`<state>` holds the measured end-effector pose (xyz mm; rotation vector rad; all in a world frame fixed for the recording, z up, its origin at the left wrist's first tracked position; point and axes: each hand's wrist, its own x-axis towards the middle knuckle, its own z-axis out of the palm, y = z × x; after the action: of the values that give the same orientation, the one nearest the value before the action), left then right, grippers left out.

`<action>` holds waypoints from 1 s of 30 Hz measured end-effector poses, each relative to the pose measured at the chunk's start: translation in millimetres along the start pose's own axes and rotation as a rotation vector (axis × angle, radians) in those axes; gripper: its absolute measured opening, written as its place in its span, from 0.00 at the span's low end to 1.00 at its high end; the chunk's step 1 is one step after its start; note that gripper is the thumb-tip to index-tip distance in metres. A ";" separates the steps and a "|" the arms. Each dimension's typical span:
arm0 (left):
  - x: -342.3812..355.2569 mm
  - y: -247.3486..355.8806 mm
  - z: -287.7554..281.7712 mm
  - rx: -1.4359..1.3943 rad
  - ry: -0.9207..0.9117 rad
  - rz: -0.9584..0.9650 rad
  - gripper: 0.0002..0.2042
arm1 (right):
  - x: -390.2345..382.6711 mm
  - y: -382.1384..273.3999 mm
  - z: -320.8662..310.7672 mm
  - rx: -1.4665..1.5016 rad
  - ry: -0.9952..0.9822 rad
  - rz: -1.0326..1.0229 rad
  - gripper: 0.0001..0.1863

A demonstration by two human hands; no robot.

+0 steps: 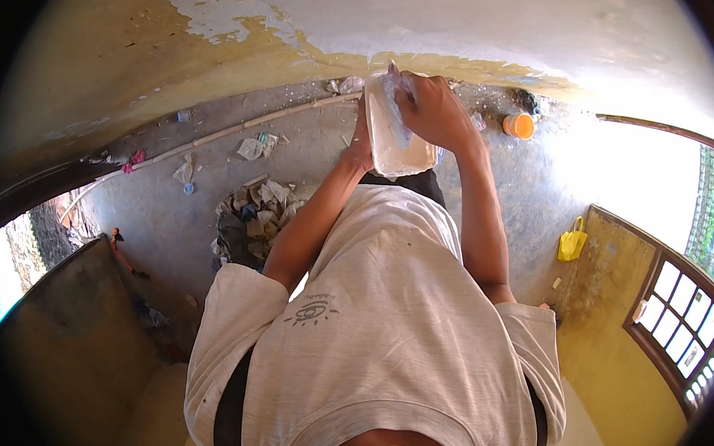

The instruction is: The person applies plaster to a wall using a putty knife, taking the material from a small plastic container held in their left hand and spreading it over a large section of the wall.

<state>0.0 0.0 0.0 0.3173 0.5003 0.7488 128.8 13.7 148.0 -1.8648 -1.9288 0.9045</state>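
Note:
My left hand (pixel 363 137) grips a white, open rectangular tub (pixel 393 172) by its left side, holding it up in front of my body. Most of its fingers are hidden by the tub. Pale, creamy residue coats the tub's inner walls. My right hand (pixel 439 113) is closed on a flat, translucent scraper (pixel 398 118), which lies lengthwise over the tub's opening, its lower end reaching inside. Whether the scraper touches the bottom I cannot tell.
Ahead is a wall (pixel 247 20) with peeling paint. A long pole (pixel 257 120) lies along its foot, near scattered scraps. A rubbish heap (pixel 268 209) sits left of me. To the right are an orange bucket (pixel 518 126), a yellow bag (pixel 572 240) and a paned window (pixel 682 316).

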 end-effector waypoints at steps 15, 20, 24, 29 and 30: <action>-7.0 5.5 -5.3 -0.097 -0.143 -0.036 0.37 | -12.6 -5.1 -14.5 0.017 0.124 -0.049 0.14; -6.8 6.1 -4.5 -0.077 -0.102 -0.058 0.36 | 1.6 -5.1 -7.2 -0.046 0.004 -0.145 0.13; -6.1 6.2 -8.0 -0.166 -0.233 -0.035 0.36 | 3.7 -1.6 -4.4 -0.111 -0.102 -0.162 0.12; -4.8 1.9 -31.3 -0.339 -0.265 -0.082 0.37 | -4.8 -9.2 3.0 -0.086 -0.072 -0.266 0.11; -5.5 1.7 -30.0 -0.341 -0.265 -0.084 0.37 | -6.7 -8.3 2.6 -0.086 -0.072 -0.263 0.11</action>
<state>-20.5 0.2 -22.6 0.0742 0.1300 0.6845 121.5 6.9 152.6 -1.5898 -2.2232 0.8273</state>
